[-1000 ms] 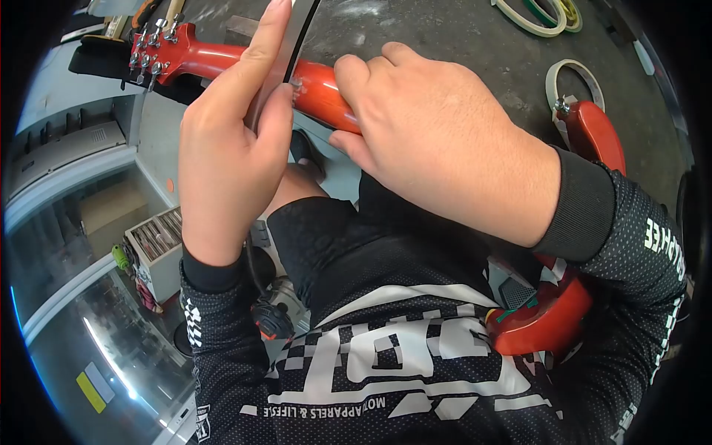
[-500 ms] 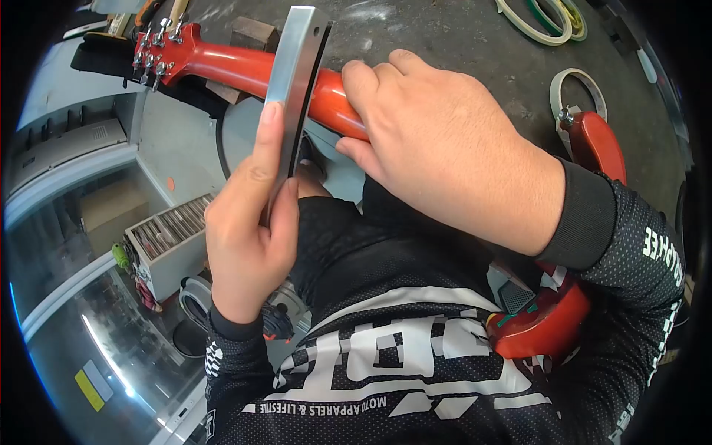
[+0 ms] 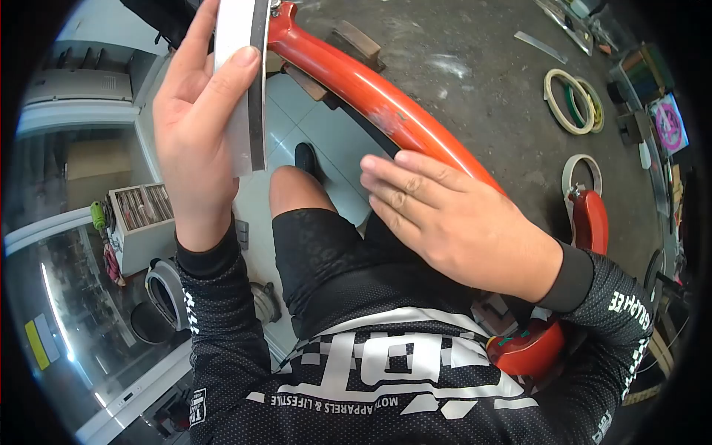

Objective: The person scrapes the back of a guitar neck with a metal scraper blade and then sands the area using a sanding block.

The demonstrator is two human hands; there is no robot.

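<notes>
My left hand grips a straight metal bar with a dark strip along one side, held up beside the guitar's neck. A red electric guitar lies across my lap, its neck running up and left. On the back of the neck is a pale, scuffed patch. My right hand is open, fingers stretched out just below the neck; whether it touches the wood I cannot tell. The guitar's body shows as one red horn and another red part beside my shirt. The bar's upper end and most of the headstock are out of view.
A wooden block stands on the grey worktop behind the neck. Tape rolls lie at the back right, with a paler roll by the guitar horn. A glass cabinet and a box of thin upright items are at left.
My right hand has let go of the neck and opened below it. The bar has moved up and left in my left hand, off the neck. The view has shifted too.
</notes>
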